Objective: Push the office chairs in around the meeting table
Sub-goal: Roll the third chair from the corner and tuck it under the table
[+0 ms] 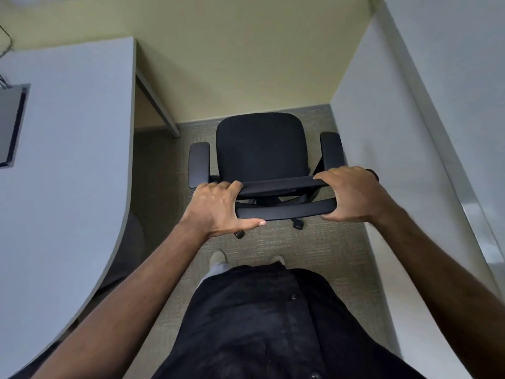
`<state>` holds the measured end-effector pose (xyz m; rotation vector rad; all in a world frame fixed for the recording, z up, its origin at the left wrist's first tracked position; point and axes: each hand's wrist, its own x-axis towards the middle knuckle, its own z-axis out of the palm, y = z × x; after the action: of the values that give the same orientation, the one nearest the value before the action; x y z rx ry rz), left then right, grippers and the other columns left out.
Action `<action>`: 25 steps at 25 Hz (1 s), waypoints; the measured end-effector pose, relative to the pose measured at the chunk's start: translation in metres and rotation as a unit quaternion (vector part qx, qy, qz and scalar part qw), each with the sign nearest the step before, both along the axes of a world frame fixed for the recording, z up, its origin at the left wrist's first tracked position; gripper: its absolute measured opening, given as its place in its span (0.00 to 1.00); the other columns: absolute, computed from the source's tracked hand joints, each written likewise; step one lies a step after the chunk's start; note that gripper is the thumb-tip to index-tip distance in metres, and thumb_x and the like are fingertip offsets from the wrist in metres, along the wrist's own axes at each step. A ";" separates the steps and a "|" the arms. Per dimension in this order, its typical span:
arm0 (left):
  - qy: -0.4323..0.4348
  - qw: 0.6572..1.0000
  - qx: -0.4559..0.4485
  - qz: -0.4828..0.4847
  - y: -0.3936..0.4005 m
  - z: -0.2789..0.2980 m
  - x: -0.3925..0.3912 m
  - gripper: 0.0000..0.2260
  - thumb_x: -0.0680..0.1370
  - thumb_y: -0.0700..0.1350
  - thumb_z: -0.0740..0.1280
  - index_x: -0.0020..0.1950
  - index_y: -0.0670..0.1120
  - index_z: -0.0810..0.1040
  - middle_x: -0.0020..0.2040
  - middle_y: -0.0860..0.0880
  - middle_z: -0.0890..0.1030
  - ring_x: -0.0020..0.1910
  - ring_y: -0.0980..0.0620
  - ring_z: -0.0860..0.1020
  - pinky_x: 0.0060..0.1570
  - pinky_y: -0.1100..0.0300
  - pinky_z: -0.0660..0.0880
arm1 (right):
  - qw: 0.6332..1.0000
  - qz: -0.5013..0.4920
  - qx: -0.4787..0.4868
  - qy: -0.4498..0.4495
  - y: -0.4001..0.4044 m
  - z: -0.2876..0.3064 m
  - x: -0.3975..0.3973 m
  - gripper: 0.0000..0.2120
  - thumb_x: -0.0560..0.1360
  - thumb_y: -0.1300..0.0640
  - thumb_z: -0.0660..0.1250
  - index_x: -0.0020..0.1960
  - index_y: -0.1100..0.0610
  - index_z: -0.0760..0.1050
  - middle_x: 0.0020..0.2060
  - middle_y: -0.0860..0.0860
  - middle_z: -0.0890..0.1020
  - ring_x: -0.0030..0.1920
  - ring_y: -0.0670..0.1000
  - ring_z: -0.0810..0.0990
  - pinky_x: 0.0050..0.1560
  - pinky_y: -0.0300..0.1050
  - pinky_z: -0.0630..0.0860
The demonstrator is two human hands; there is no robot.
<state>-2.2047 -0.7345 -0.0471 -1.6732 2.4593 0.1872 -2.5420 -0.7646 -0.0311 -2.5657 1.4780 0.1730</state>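
Note:
A black office chair (261, 149) stands on the carpet straight ahead of me, its seat facing away and its backrest nearest to me. My left hand (216, 207) grips the left end of the backrest top and my right hand (352, 194) grips the right end. The grey meeting table (68, 160) fills the left side, its curved edge running down beside my left arm. The chair stands to the right of the table, apart from it, with its left armrest a short way from the table's edge.
A white wall (396, 160) runs close along the chair's right side and a cream wall (232, 77) closes the space ahead. A table leg (158, 102) stands at the far corner. A cable box (11, 127) is set into the tabletop. My feet (218, 257) stand behind the chair.

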 end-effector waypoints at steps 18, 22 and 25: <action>0.018 0.967 -0.038 0.250 -0.028 -0.001 0.078 0.52 0.65 0.88 0.43 0.61 0.49 0.77 0.45 0.49 0.84 0.42 0.45 0.82 0.47 0.47 0.82 | 0.980 0.197 -0.028 -0.029 -0.174 -0.002 0.131 0.29 0.61 0.34 0.69 0.60 0.41 0.77 0.47 0.44 0.85 0.48 0.56 0.84 0.48 0.51 0.77; 0.017 0.950 -0.054 0.306 -0.040 -0.002 0.087 0.49 0.66 0.88 0.45 0.57 0.49 0.78 0.40 0.49 0.82 0.39 0.46 0.80 0.45 0.48 0.82 | 0.971 0.233 -0.034 -0.041 -0.214 -0.006 0.166 0.23 0.63 0.35 0.69 0.56 0.42 0.76 0.42 0.43 0.82 0.44 0.55 0.83 0.46 0.48 0.73; 0.023 0.936 -0.056 0.347 -0.053 0.002 0.088 0.49 0.66 0.88 0.44 0.57 0.48 0.77 0.41 0.49 0.81 0.39 0.46 0.80 0.44 0.48 0.82 | 0.968 0.245 -0.033 -0.050 -0.244 -0.006 0.191 0.20 0.64 0.37 0.67 0.53 0.42 0.76 0.39 0.43 0.80 0.43 0.55 0.82 0.48 0.49 0.72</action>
<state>-2.1166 -0.7877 -0.0456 -2.5470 1.8199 0.1661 -2.3510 -1.0089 -0.0374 -2.8979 0.8056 0.0547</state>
